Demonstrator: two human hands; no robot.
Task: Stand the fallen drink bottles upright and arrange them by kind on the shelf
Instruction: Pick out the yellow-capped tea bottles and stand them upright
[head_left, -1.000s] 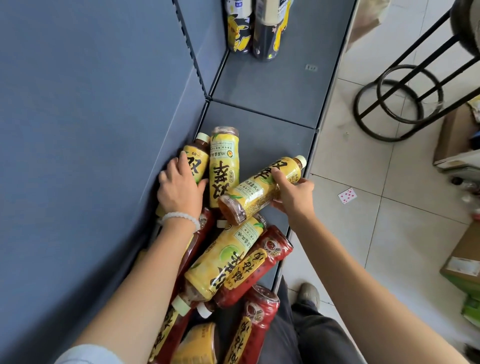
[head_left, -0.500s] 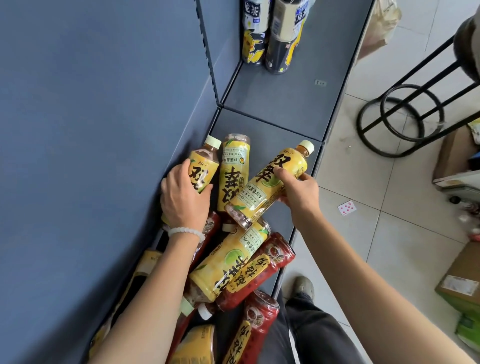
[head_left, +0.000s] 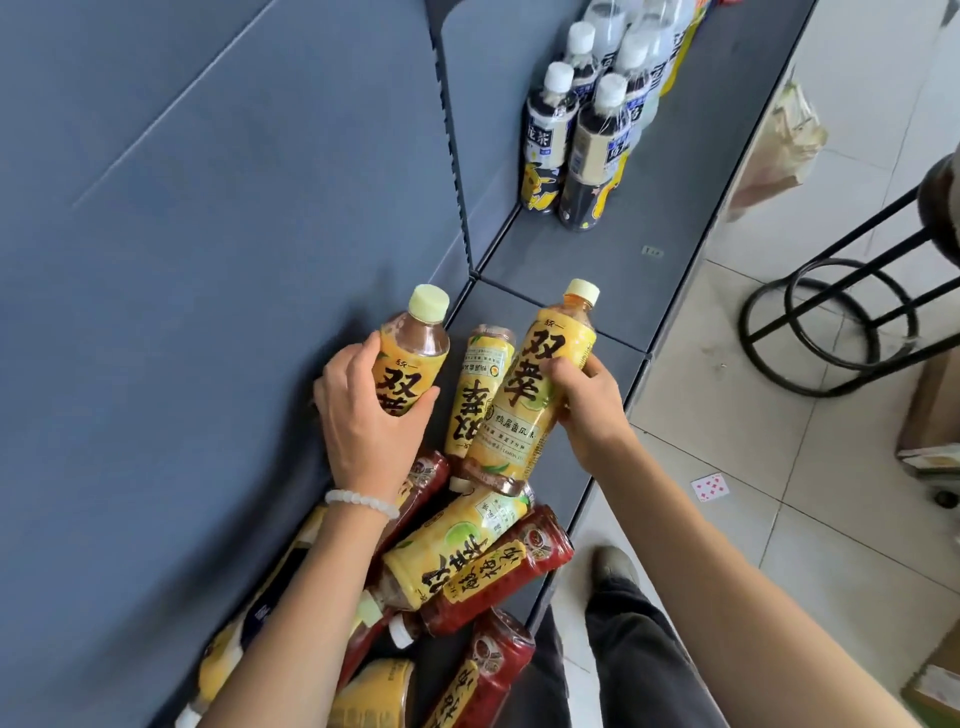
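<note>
Both yellow bottles now raised nearly upright — left hand (head_left: 371, 418) around one (head_left: 410, 358), right hand (head_left: 589, 400) around other (head_left: 535, 395).

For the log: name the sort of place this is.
Probably a small shop or stockroom. A grey metal display shelf with a slotted upright carries many identical drink bottles: yellow-label bottles, red-label bottles and upright dark-label bottles, above a tiled floor.
</note>
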